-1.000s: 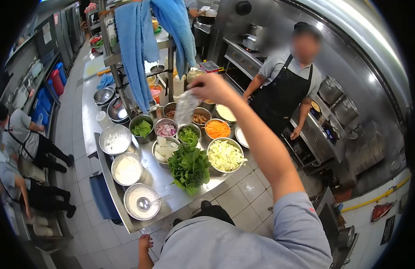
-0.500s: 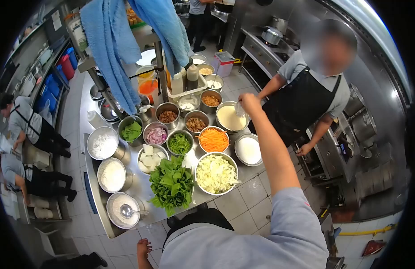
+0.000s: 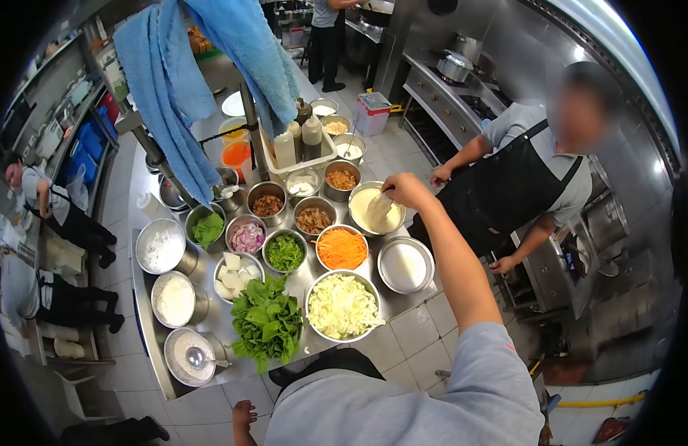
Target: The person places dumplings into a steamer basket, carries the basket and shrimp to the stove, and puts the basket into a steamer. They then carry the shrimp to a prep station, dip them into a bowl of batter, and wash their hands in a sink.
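My right hand (image 3: 405,189) is closed around the handle of what looks like a whisk (image 3: 381,211). Its lower end is in a metal pot of pale cream batter (image 3: 365,202). Close to that pot are a bowl of shredded carrot (image 3: 341,248), a pot of brown chopped food (image 3: 341,177) and a round metal bowl (image 3: 407,265) whose pale contents are hard to make out. Low beside my body hangs my left hand (image 3: 244,413), fingers loosely curled and apart, with nothing visible in it.
Chopped cabbage (image 3: 344,306), leafy greens (image 3: 266,321) and several tubs of white powder (image 3: 162,247) crowd the steel table (image 3: 221,364). Blue towels (image 3: 165,97) hang from a rack. A co-worker in a black apron (image 3: 507,186) stands close on the right, beside the stoves.
My right hand has shifted slightly left and down, and the whisk now reaches into the batter. The view has shifted a little. The co-worker on the right has turned and leaned slightly.
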A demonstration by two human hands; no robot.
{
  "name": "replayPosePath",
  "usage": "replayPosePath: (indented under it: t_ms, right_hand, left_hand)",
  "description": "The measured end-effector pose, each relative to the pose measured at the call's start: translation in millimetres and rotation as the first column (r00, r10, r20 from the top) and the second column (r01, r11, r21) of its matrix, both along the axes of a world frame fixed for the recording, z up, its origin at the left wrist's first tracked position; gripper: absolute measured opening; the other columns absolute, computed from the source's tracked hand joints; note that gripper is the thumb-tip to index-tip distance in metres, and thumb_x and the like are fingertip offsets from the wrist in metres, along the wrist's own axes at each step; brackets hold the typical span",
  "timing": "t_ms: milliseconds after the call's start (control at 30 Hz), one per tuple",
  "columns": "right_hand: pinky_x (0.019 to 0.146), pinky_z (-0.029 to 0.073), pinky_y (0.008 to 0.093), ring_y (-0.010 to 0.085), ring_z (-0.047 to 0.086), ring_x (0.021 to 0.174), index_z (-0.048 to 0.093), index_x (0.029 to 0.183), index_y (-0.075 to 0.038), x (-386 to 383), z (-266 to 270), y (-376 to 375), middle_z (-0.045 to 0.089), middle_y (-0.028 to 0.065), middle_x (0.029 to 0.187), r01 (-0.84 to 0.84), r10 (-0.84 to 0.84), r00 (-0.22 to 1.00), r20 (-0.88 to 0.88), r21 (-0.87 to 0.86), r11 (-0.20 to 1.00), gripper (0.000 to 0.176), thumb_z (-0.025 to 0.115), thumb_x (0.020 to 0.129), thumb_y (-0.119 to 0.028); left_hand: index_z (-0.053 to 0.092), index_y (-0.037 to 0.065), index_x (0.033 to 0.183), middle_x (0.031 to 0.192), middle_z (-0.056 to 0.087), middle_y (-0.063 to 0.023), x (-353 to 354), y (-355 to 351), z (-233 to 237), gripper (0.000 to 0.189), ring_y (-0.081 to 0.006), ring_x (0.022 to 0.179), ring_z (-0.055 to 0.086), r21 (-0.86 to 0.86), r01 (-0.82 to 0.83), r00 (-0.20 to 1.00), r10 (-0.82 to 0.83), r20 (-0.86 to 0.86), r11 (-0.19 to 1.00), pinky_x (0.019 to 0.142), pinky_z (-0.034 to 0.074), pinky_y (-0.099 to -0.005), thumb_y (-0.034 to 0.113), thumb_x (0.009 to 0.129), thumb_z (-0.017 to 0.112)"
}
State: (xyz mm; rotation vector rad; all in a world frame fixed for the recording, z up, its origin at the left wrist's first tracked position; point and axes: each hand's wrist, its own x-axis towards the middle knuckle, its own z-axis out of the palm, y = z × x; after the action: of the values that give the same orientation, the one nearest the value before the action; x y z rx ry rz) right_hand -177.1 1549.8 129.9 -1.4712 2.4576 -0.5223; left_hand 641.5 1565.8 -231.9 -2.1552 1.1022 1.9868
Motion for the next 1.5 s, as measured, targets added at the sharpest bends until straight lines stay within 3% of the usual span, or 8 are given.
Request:
replayPosePath:
  t_ms: [133, 400, 533, 867, 1033, 1233, 1433, 1500]
  right_hand:
    - [0.070, 0.056, 0.0372, 0.0260, 0.072, 0.075, 0.074, 0.097, 0.001, -18, 7, -4, 0.074, 0.0163, 0.087, 0.112, -0.109, 0.993, 0.046, -0.067, 0.991, 0.019, 0.071, 0.079, -0.007]
    - [0.079, 0.054, 0.0438, 0.0369, 0.070, 0.090, 0.077, 0.093, -0.007, -13, -171, -40, 0.072, 0.0199, 0.096, 0.115, -0.112, 0.975, -0.190, 0.007, 0.993, 0.022, 0.062, 0.080, -0.015]
    - [0.077, 0.054, 0.0419, 0.0337, 0.070, 0.083, 0.076, 0.100, -0.007, -29, -133, -37, 0.073, 0.0181, 0.094, -0.100, 0.110, 0.986, -0.122, 0.084, 0.992, 0.024, 0.068, 0.078, -0.012]
    - [0.073, 0.056, 0.0398, 0.0331, 0.071, 0.078, 0.074, 0.095, -0.004, -37, 45, -4, 0.072, 0.0182, 0.087, -0.002, 0.005, 0.997, -0.073, 0.039, 0.999, 0.020, 0.068, 0.076, -0.007]
    - [0.072, 0.056, 0.0430, 0.0365, 0.070, 0.078, 0.075, 0.089, -0.007, -32, -46, 1, 0.071, 0.0185, 0.081, -0.090, 0.085, 0.962, -0.259, -0.007, 0.996, 0.019, 0.063, 0.075, -0.007]
    - [0.074, 0.055, 0.0418, 0.0356, 0.070, 0.084, 0.076, 0.091, -0.008, -4, -140, 0, 0.072, 0.0190, 0.091, 0.026, 0.058, 0.956, -0.286, 0.280, 0.960, 0.019, 0.065, 0.077, -0.012]
    - [0.070, 0.054, 0.0389, 0.0310, 0.070, 0.077, 0.076, 0.093, -0.005, -6, -37, -4, 0.073, 0.0176, 0.087, -0.143, 0.143, 0.990, 0.014, 0.062, 0.988, 0.021, 0.069, 0.074, -0.011]
    - [0.069, 0.054, 0.0376, 0.0273, 0.069, 0.073, 0.074, 0.093, -0.003, -13, 2, 2, 0.073, 0.0152, 0.083, -0.014, 0.011, 0.993, 0.121, 0.027, 1.000, 0.019, 0.070, 0.076, -0.010]
  left_hand:
    - [0.057, 0.013, 0.112, 0.088, 0.065, -0.0080, -6, -16, 5, 0.023, -0.0213, 0.061, 0.062, -0.067, -0.072, 0.997, 0.071, -0.022, 0.995, 0.047, 0.048, -0.0334, 0.029, 0.095, 0.060]
    - [0.056, 0.012, 0.114, 0.089, 0.065, -0.0094, -10, -5, 9, 0.024, -0.0222, 0.060, 0.061, -0.033, -0.091, 0.996, 0.091, 0.008, 0.995, 0.046, 0.048, -0.0341, 0.026, 0.094, 0.058]
    - [0.057, 0.011, 0.115, 0.090, 0.065, -0.0098, -1, 9, -4, 0.027, -0.0232, 0.059, 0.062, -0.012, -0.089, 0.996, 0.089, 0.017, 0.996, 0.046, 0.049, -0.0355, 0.027, 0.093, 0.058]
    - [0.057, 0.013, 0.115, 0.088, 0.064, -0.0082, -11, 10, -20, 0.028, -0.0228, 0.059, 0.061, 0.007, -0.053, 0.999, 0.053, 0.010, 0.999, 0.047, 0.049, -0.0343, 0.030, 0.093, 0.060]
    - [0.057, 0.014, 0.114, 0.088, 0.064, -0.0071, -22, -1, -13, 0.023, -0.0222, 0.060, 0.062, -0.006, -0.041, 0.999, 0.041, -0.012, 0.999, 0.047, 0.048, -0.0337, 0.027, 0.095, 0.059]
    - [0.056, 0.013, 0.113, 0.088, 0.065, -0.0079, -16, -10, -3, 0.022, -0.0223, 0.059, 0.062, -0.017, -0.049, 0.999, 0.049, 0.007, 0.999, 0.047, 0.049, -0.0342, 0.027, 0.095, 0.058]
    - [0.055, 0.010, 0.114, 0.088, 0.065, -0.0095, 1, -11, -6, 0.026, -0.0233, 0.059, 0.062, -0.022, -0.003, 0.999, 0.004, 0.041, 1.000, 0.047, 0.050, -0.0354, 0.028, 0.096, 0.057]
    - [0.055, 0.010, 0.114, 0.089, 0.065, -0.0098, 0, -11, -5, 0.026, -0.0235, 0.059, 0.063, -0.022, 0.005, 0.999, -0.005, 0.039, 1.000, 0.047, 0.050, -0.0355, 0.029, 0.095, 0.057]
